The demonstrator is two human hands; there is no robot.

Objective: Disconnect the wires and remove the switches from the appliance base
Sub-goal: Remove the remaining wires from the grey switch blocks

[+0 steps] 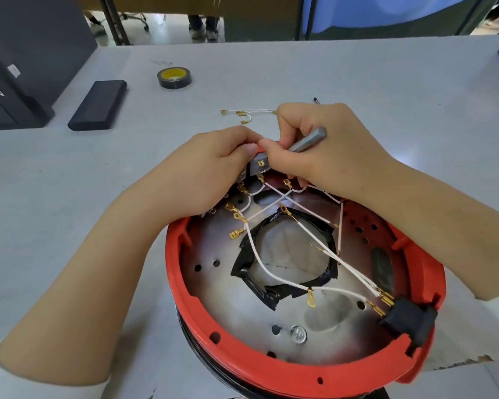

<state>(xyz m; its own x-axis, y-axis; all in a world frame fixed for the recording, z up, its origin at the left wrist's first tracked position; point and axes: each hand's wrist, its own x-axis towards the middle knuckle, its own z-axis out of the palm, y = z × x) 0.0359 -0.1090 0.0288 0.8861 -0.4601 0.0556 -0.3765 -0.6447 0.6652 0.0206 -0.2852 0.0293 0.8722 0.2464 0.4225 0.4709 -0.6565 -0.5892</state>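
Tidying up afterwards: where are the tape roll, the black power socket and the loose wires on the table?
tape roll (174, 78), head view, top edge.
black power socket (406, 319), head view, body.
loose wires (249, 112), head view, middle.

**Base at near edge, hands at its far rim**

The base (306, 283) sits on the table (386, 96). Both hands, left (211, 171) and right (326, 145), meet at its far rim, over the switches (258, 164). Wires (271, 272) cross inside. Behind lie loose wires (248, 113), then tape (174, 78); a case (98, 105) lies far left.
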